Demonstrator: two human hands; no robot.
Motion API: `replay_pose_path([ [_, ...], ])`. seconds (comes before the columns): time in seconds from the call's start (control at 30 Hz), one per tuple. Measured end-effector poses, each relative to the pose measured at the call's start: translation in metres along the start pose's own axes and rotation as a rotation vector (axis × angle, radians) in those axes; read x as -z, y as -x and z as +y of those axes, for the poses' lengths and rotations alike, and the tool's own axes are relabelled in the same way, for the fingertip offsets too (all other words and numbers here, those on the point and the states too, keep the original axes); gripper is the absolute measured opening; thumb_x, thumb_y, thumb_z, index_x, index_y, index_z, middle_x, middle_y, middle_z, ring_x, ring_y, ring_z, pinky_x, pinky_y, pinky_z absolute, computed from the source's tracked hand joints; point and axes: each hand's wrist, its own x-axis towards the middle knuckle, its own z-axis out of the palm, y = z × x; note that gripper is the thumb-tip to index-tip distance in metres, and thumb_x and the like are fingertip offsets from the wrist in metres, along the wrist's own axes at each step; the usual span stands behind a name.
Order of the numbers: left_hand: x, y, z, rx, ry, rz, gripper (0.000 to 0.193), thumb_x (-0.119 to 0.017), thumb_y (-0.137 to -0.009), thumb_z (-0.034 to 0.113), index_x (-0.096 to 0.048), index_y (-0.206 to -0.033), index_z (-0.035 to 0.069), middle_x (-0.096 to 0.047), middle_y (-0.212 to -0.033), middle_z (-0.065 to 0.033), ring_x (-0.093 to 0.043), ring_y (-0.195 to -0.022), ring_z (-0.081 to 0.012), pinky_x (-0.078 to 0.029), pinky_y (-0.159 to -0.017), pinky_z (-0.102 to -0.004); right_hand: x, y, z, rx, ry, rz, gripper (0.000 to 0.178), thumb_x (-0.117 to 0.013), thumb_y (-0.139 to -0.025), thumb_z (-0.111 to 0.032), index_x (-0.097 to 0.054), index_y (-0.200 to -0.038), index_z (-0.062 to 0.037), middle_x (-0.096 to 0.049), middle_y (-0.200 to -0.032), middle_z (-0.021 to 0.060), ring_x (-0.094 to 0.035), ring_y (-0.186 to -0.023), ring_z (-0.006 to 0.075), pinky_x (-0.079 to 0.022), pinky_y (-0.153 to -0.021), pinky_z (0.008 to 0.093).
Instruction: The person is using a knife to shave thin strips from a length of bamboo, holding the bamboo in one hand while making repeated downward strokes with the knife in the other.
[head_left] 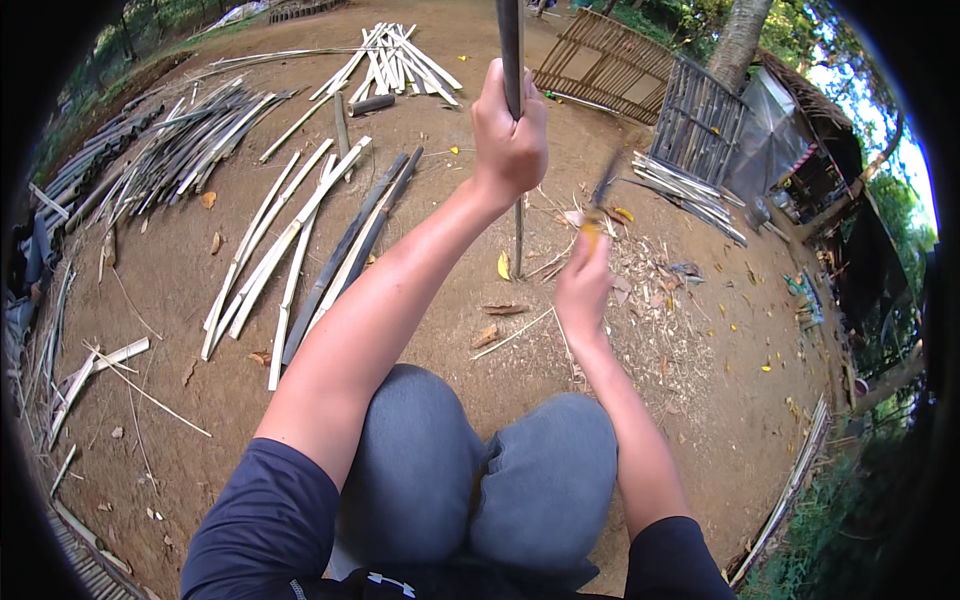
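Observation:
My left hand [508, 130] is raised and shut around a thin upright bamboo strip [511, 45] that runs from the top edge down to the dirt in front of my knees. My right hand [583, 285] is lower and to the right, shut on a knife with a yellowish handle [591, 232]; its dark blade [604, 185] points up and is blurred with motion. The blade is just right of the strip; contact cannot be told. My knees in grey trousers [480, 470] fill the lower middle.
Split bamboo slats [290, 240] lie on the bare dirt at left, with larger piles [395, 55] further back. Shavings [650, 290] litter the ground right of my hands. Woven bamboo panels [700, 120] and a hut stand at upper right.

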Motion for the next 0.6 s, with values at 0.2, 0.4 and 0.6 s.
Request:
replay_pose_path([
  [0.2, -0.007, 0.004, 0.003, -0.067, -0.023, 0.003, 0.007, -0.042, -0.087, 0.0, -0.039, -0.088, 0.007, -0.042, -0.069, 0.0001, -0.035, -0.055, -0.0053, -0.029, -0.046, -0.0228, -0.017, 0.005, 0.024, -0.032, 0.348, -0.369, 0.037, -0.044, -0.106, -0.029, -0.051, -0.115, 0.0064, -0.068, -0.076, 0.0249, -0.071, -0.074, 0.0407, -0.054, -0.065, 0.0513],
  [0.4, 0.004, -0.003, -0.005, -0.007, 0.006, 0.022, 0.008, -0.041, -0.086, -0.001, -0.039, -0.088, 0.007, -0.041, -0.069, 0.0, -0.035, -0.054, -0.0056, -0.028, -0.046, -0.023, 0.011, -0.004, -0.017, 0.025, -0.029, 0.064, 0.032, -0.038, -0.108, -0.026, -0.05, -0.11, 0.0038, -0.067, -0.072, 0.0211, -0.068, -0.062, 0.038, -0.054, -0.056, 0.0472],
  [0.6, -0.003, 0.005, -0.004, -0.017, 0.001, -0.035, 0.009, -0.039, -0.085, -0.002, -0.037, -0.087, 0.007, -0.04, -0.068, 0.0001, -0.034, -0.053, -0.0057, -0.028, -0.045, -0.0232, -0.017, 0.006, 0.021, -0.109, 0.389, -0.436, 0.041, -0.044, -0.106, -0.032, -0.054, -0.111, 0.0066, -0.068, -0.077, 0.0273, -0.069, -0.08, 0.0445, -0.053, -0.074, 0.0559],
])
